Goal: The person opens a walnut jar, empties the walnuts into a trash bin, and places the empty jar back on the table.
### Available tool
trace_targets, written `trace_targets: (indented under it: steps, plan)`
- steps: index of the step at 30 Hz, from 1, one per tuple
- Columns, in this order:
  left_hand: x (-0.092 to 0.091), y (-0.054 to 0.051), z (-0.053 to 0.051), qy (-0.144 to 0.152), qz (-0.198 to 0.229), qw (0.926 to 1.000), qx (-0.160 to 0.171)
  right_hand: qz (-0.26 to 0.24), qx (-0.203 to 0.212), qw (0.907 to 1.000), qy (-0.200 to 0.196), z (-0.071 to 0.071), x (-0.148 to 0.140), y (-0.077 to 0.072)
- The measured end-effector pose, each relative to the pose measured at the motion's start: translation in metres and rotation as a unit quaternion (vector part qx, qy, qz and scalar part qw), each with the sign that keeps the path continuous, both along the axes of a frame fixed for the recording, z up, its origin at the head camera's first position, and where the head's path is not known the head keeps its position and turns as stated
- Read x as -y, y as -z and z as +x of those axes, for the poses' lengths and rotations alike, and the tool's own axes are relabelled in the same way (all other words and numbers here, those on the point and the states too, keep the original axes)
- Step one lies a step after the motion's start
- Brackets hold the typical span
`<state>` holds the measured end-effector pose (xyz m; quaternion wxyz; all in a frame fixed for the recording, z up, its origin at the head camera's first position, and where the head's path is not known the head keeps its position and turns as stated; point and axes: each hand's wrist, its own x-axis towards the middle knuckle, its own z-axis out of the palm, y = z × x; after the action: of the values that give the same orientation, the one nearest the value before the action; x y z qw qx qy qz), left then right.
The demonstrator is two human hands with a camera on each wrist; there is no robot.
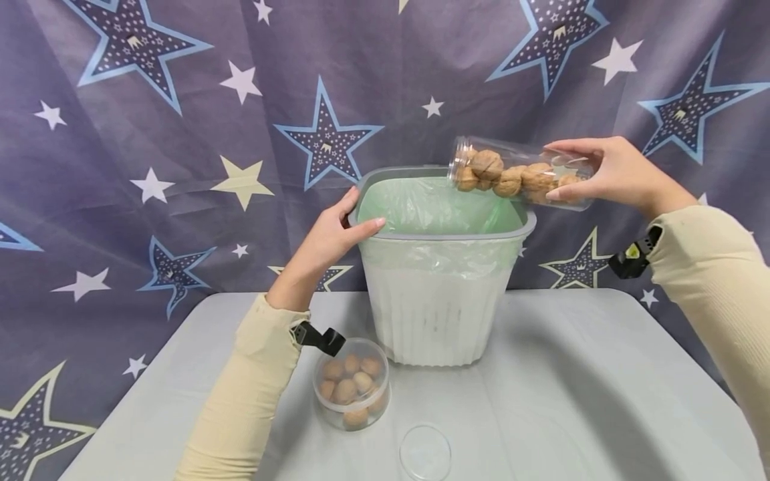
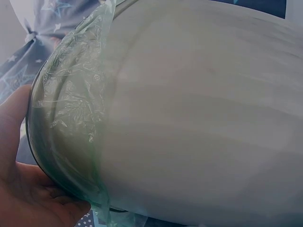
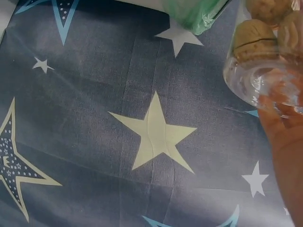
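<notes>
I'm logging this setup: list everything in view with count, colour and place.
table: one, pale grey, foreground
bin: one, white, grey-rimmed, on the table
liner: one, green, in bin and over its rim
jar: one, clear, tipped sideways at bin's upper right
jar walnuts: several, brown, inside it
round container: one, clear, on the table, front-left of bin
container walnuts: at least eight, brown, inside it
disc: one, clear, near part of the table
backdrop: one, dark, star-patterned, behind table
wrist cameras: two, black, one per wrist
sleeves: two, cream, both arms
left fingers: one hand, bare, gripping bin's left rim
right fingers: one hand, bare, round the jar's base
</notes>
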<state>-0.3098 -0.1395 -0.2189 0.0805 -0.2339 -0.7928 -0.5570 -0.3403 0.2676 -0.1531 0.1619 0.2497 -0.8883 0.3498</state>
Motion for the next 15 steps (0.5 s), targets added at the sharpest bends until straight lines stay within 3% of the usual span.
trace_targets:
  steps: [5,10,15]
  plan:
    - [0.000,0.000,-0.001,0.001,0.000,1.0000,-0.005,0.057,-0.017,0.9983,0.003,0.003,0.001,-0.006]
    - [0.000,0.000,-0.001,-0.003,0.003,1.0000,-0.006,0.136,-0.036,0.9900,-0.008,0.005,0.004,-0.013]
    - [-0.001,0.001,-0.002,0.001,0.008,0.9999,-0.009,0.166,-0.040,0.9849,-0.031,0.008,0.006,-0.014]
